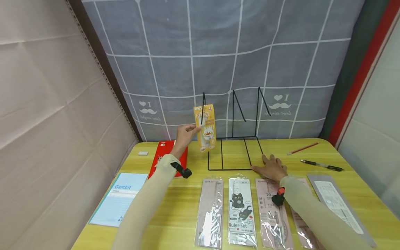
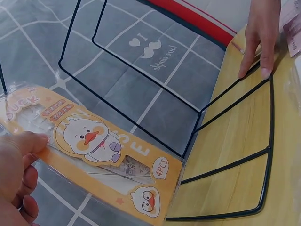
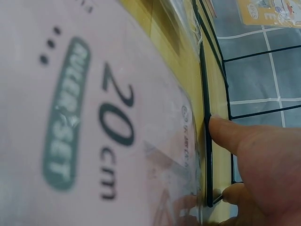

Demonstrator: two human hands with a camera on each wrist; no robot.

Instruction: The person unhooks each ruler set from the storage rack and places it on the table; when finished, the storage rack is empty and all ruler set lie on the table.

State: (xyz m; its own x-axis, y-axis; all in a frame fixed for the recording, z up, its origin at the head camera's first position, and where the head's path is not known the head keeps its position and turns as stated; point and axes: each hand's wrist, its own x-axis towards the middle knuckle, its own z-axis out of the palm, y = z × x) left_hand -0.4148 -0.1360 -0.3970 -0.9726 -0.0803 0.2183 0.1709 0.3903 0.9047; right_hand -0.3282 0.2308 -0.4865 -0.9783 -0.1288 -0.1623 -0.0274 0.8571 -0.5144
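My left hand [image 1: 186,137] pinches a yellow-orange ruler set pack [image 1: 208,132] by its left edge, thumb on the front. The pack has a white duck, "DUCK" lettering and a clear window. It stands upright at the leftmost prong [image 1: 203,104] of a black wire rack [image 1: 229,169]; the prong overlaps the pack's upper front in the head view. My right hand [image 1: 272,168] rests at the front right corner of the rack's base, fingers extended. Its thumb [image 3: 223,129] touches the front bar, while the other fingertips [image 2: 265,73] press at the side bar.
Several packaged ruler sets [image 1: 240,211] lie in a row along the front. A red notebook [image 1: 164,149], a blue-white "Gambit" notebook [image 1: 120,198] and an eraser [image 1: 143,153] are left. A pencil [image 1: 302,148] and a pen [image 1: 322,165] lie right. Grey cloth [image 1: 168,76] hangs behind.
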